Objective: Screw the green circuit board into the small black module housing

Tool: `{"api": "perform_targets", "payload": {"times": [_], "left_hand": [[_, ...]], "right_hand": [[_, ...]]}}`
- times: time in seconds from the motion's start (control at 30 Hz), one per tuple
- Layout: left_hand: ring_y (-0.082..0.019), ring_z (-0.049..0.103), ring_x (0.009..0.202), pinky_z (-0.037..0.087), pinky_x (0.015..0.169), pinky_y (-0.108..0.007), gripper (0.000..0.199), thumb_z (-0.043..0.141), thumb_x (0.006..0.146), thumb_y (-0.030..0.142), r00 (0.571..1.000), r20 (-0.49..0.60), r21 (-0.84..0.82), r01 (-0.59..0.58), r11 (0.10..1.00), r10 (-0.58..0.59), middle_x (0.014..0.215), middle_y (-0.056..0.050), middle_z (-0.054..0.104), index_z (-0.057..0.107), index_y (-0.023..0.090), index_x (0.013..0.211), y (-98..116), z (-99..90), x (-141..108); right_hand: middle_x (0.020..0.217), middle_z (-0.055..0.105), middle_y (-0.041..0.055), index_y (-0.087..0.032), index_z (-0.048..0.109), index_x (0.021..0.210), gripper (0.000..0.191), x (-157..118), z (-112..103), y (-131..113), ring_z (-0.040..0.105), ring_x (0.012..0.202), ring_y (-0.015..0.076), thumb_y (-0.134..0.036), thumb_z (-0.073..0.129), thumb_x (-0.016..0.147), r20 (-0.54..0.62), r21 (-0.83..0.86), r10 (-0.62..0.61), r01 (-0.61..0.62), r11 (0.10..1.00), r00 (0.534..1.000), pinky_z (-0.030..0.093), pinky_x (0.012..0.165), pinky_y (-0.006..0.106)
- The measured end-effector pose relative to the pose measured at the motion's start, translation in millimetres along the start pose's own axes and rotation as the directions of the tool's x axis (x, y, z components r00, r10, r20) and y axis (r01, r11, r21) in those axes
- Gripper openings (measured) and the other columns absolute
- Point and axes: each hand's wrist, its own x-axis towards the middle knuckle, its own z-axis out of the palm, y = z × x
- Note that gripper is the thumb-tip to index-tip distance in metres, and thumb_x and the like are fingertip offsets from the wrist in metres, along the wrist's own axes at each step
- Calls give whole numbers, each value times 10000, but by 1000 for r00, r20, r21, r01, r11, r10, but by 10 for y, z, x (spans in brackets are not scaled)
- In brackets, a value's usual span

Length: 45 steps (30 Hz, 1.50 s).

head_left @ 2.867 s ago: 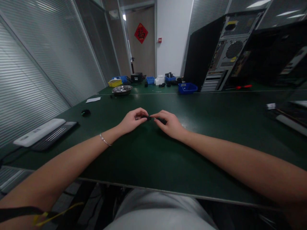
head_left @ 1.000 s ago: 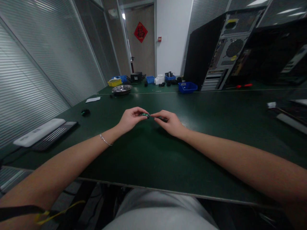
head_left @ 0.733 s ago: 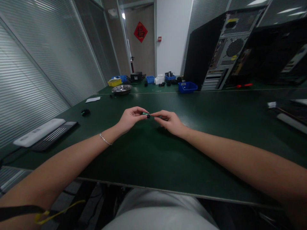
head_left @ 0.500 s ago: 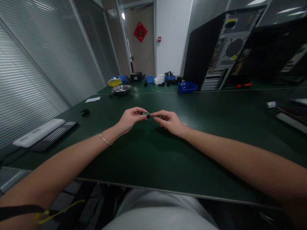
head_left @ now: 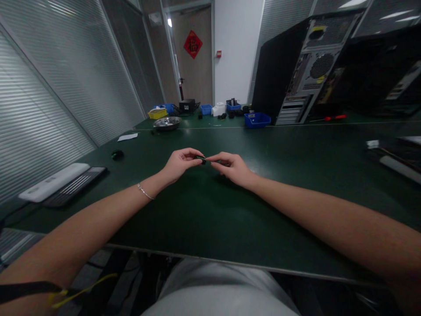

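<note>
Near the middle of the green table [head_left: 217, 219], my left hand [head_left: 182, 163] pinches a small black and green part [head_left: 201, 159] between thumb and fingers. My right hand [head_left: 232, 166] is just to its right, with the index fingertip at the part's right end and the thumb a little below. Its other fingers are curled under, and whether anything thin lies between the fingertips is too small to tell.
A white and black device [head_left: 54, 182] and a small dark green item [head_left: 117, 154] lie left. Behind stand a metal dish [head_left: 167, 123], a yellow bin [head_left: 158, 113], a blue bin [head_left: 257, 120] and a computer case [head_left: 279, 66]. Electronics [head_left: 399, 162] lie right.
The small part has tilted slightly in my left fingers, so less of its green face shows. Both hands stay nearly in place.
</note>
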Motion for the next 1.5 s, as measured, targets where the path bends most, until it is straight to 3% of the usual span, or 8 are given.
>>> {"api": "perform_targets", "payload": {"times": [0.2, 0.4, 0.63, 0.77, 0.9, 1.13, 1.3, 1.5], "left_hand": [[-212, 649, 899, 502, 854, -372, 252, 685, 785, 264, 993, 117, 188, -42, 981, 20, 981, -88, 685, 675, 142, 1005, 6, -11, -18], [-243, 603, 967, 445, 888, -369, 299, 620, 828, 233, 921, 360, 567, -341, 750, 147, 1052, -86, 657, 655, 224, 1126, 76, 69, -87], [-236, 603, 901, 459, 846, -365, 242, 662, 794, 256, 930, 341, 605, -331, 724, 139, 982, -63, 657, 659, 213, 1032, 125, 37, -78], [-232, 605, 965, 462, 887, -372, 232, 617, 831, 271, 963, 238, 459, -230, 858, 130, 1044, -74, 658, 662, 202, 1048, 142, -7, -38], [-223, 649, 908, 535, 791, -397, 242, 592, 852, 252, 992, 120, 89, 27, 996, -37, 1016, -83, 648, 575, 171, 1079, 37, -135, 48], [-172, 658, 840, 541, 743, -295, 182, 601, 822, 98, 961, -122, -312, 201, 929, -249, 974, -108, 660, 616, 132, 1001, -129, -562, 177], [-172, 647, 858, 538, 738, -282, 211, 594, 825, 84, 953, -108, -381, 222, 898, -282, 952, -112, 664, 661, 136, 1018, -142, -746, 181], [-160, 644, 830, 535, 717, -260, 268, 595, 837, 109, 961, -17, -324, 257, 910, -277, 1001, -116, 665, 674, 159, 1088, -139, -705, 157]], "right_hand": [[856, 678, 50, -179, 690, 1080, 276, 5, 8, 16, 568, 617, 122, -289, 582, 851, -84, 67, 81, -76, 995, 993, 448, 547, 257], [852, 682, 47, -179, 678, 1063, 268, 4, -9, -3, 567, 618, 124, -310, 575, 853, -133, 59, 105, -97, 993, 986, 441, 523, 247], [922, 675, 64, -181, 664, 1055, 256, -3, -13, -17, 593, 689, 149, -315, 568, 858, -155, 23, 87, -84, 996, 984, 471, 576, 277], [1015, 655, 69, -186, 637, 1065, 243, 5, -16, 34, 596, 762, 157, -307, 536, 879, -161, -32, 38, -43, 999, 986, 471, 639, 288], [940, 635, 53, -173, 611, 985, 184, 16, -14, 64, 571, 793, 169, -273, 594, 832, -156, -151, 3, -27, 988, 988, 442, 688, 295], [851, 608, 25, -185, 570, 945, 152, 7, -1, 63, 528, 714, 154, -234, 601, 804, -49, -270, 60, -71, 960, 997, 412, 642, 278], [795, 614, 10, -194, 593, 950, 153, 1, -24, 22, 540, 675, 148, -268, 607, 817, 54, -293, 111, -91, 952, 992, 409, 605, 269], [912, 648, 30, -205, 665, 1025, 229, 22, -156, -73, 594, 777, 169, -331, 613, 841, 327, -247, 124, -43, 968, 937, 460, 682, 300]]}}
